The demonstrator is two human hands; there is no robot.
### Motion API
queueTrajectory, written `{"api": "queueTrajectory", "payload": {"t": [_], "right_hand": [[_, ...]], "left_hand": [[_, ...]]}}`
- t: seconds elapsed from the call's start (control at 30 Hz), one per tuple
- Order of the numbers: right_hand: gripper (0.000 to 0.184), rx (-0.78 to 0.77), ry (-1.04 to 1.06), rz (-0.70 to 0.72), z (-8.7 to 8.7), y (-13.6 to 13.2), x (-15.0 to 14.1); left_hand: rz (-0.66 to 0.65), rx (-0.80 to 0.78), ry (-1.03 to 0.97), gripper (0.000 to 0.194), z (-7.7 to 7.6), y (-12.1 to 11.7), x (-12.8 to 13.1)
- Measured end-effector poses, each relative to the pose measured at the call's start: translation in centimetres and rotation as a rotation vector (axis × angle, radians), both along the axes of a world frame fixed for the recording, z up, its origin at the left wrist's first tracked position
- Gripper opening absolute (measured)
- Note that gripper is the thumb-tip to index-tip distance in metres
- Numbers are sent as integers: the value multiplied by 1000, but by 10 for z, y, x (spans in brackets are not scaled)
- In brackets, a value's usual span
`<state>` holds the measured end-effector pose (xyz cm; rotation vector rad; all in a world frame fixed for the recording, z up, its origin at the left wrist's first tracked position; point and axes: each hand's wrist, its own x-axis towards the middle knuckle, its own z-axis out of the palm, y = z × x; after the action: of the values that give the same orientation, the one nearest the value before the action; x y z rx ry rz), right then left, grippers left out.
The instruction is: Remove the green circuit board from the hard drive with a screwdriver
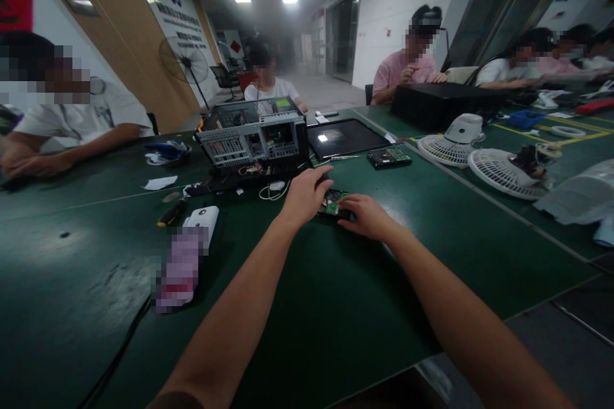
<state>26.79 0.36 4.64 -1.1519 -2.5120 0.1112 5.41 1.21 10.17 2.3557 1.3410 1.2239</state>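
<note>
A hard drive [332,202] with a green circuit board lies on the green table in front of me, partly hidden by my fingers. My left hand [307,195] is at its left edge, fingers stretched out and thumb apart from them. From the right, my right hand [367,214] grips the drive's edge with bent fingers, its thumb low at the near side. Beyond lies a second hard drive [389,157], circuit board up. An opened computer case [252,140] stands just past my left hand, and a white cable [273,190] lies before it.
Left of my arms are a phone [192,249] with a black cable and a yellow-black screwdriver [171,212]. A black panel [348,137] lies behind the drives. White fan parts [503,169] and a large black case [444,105] stand to the right. Several people sit around the tables.
</note>
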Motion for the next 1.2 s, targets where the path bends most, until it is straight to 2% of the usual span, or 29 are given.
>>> {"api": "queueTrajectory", "payload": {"t": [0.13, 0.27, 0.4, 0.57, 0.73, 1.07, 1.2], "right_hand": [[31, 26, 40, -17, -8, 2, 0], [35, 39, 68, -48, -12, 6, 3], [38, 36, 81, -50, -13, 8, 7], [39, 12, 103, -25, -15, 10, 13], [41, 15, 135, -30, -18, 11, 13], [40, 38, 125, -63, -18, 9, 9], [41, 47, 133, -55, -21, 10, 10]], "left_hand": [[63, 28, -6, 37, 1, 1, -1], [63, 35, -48, 43, 2, 1, -2], [27, 42, -88, 37, 0, 2, -2], [78, 82, -91, 34, -3, 4, -3], [79, 108, -35, 37, 0, 2, -3], [83, 30, -106, 28, -5, 4, 2], [80, 51, -143, 21, -4, 2, 2]]}}
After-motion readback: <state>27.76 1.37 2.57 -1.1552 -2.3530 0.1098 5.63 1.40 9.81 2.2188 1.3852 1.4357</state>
